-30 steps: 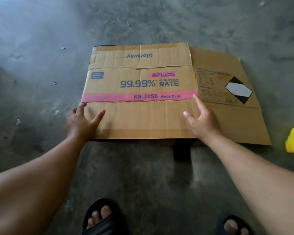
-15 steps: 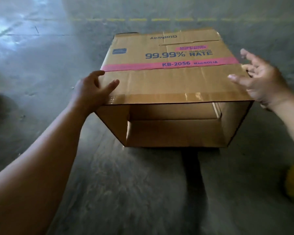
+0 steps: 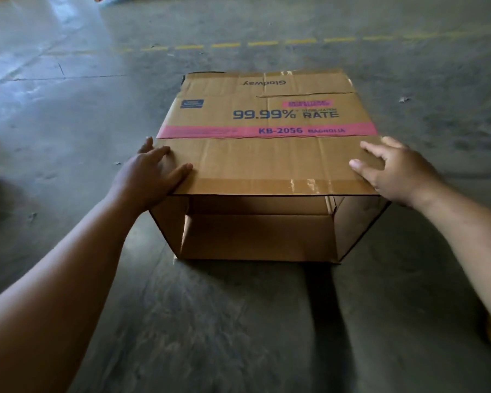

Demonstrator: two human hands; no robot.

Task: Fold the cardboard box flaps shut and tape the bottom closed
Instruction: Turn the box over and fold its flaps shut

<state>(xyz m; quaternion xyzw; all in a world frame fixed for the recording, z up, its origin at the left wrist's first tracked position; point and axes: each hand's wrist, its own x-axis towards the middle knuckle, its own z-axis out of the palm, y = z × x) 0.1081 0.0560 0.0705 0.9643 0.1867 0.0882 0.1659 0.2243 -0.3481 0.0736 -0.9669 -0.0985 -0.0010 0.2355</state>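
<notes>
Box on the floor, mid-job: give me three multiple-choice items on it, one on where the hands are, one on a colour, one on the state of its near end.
1. Where are the hands?
A. Both inside the box
B. One at each near top corner
C. Both on the floor

2. What colour is the band with KB-2056?
A. Pink
B. Green
C. White

3. The near end of the box is:
A. Taped shut
B. Folded shut, untaped
C. Open

Key: 1 B, the left hand and right hand rest on the near top corners of the box. 2 A, the band is pink. 3 C, the inside shows through the near end.
</notes>
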